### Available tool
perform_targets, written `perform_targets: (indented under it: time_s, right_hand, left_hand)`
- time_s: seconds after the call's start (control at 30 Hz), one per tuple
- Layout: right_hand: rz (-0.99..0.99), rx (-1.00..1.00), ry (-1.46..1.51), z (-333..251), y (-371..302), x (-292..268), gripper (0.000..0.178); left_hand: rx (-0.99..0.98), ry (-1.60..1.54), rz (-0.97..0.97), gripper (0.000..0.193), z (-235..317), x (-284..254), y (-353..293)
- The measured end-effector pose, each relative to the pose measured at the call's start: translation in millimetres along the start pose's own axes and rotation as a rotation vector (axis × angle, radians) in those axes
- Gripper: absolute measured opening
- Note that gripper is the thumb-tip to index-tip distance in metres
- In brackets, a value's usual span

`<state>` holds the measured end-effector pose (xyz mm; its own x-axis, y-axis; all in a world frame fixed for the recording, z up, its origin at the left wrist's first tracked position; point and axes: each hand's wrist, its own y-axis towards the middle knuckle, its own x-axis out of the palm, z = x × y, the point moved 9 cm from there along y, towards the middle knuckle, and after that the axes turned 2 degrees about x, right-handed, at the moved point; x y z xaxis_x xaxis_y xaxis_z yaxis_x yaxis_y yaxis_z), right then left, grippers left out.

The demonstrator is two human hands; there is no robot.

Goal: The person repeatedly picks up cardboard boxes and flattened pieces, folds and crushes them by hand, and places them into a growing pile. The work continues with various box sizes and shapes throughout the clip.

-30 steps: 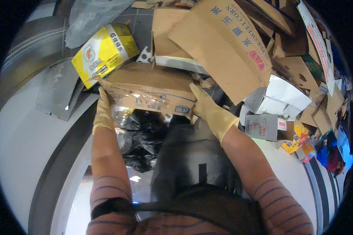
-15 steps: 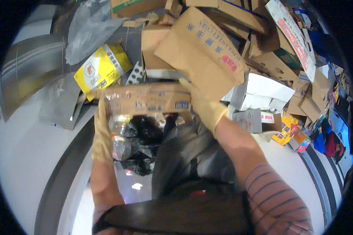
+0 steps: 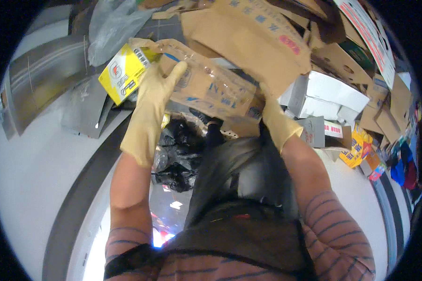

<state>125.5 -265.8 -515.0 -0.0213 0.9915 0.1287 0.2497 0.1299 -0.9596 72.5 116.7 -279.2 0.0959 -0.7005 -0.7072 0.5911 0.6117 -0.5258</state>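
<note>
Cardboard heap (image 3: 286, 51) — large brown flattened cartons stacked across the upper half of the view, with white boxes (image 3: 330, 91) at its right flank and small coloured packs beyond.

Flattened brown carton (image 3: 211, 91) — the piece in hand, held tilted in front of the heap, high at the left and lower at the right. Shiny clear tape runs over its face. Judged light and fairly stiff, though it would fold along its creases; the taped strips likely slippery, so the bare cardboard edges at either end are the better hold.

Black plastic bags (image 3: 178, 150) — crumpled, on the floor below the carton.

Yellow box (image 3: 124, 75) — just beside the carton's upper left end.

Left hand (image 3: 152, 105) — yellow rubber glove, fingers wrapped over the carton's upper left edge.

Right hand (image 3: 276, 122) — same glove, gripping the lower right end; fingers mostly hidden behind the cardboard.
</note>
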Motion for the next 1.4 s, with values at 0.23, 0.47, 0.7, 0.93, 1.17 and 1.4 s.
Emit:
perform_targets:
  time_s: [0.23,0.47,0.7,0.93,1.17,1.4]
  right_hand:
    - [-0.378,-0.309,-0.347,7.9,-165.2,93.3,0.074]
    - [-0.33,0.023,0.305,-86.5,-129.5,80.9,0.063]
    - [-0.243,-0.496,-0.134,-208.8,-197.5,17.4,0.083]
    - [-0.164,-0.625,-0.648,-276.4,-254.2,55.3,0.092]
    - [-0.177,-0.501,-0.715,-241.1,-255.8,77.2,0.083]
    - [-0.082,-0.541,-0.873,-217.8,-287.2,91.6,0.07]
  left_hand:
    - [0.463,-0.243,0.5,0.061,168.3,-153.1,-165.4]
    - [0.888,0.241,0.37,0.051,277.6,-117.5,-209.7]
    - [0.926,0.252,-0.138,0.078,248.8,66.5,-174.7]
    - [0.486,-0.2,-0.512,0.035,281.7,44.6,-155.0]
    - [0.96,0.514,0.146,0.089,424.6,-64.2,-24.0]
    - [0.686,0.66,-0.423,0.082,412.5,-9.1,13.6]
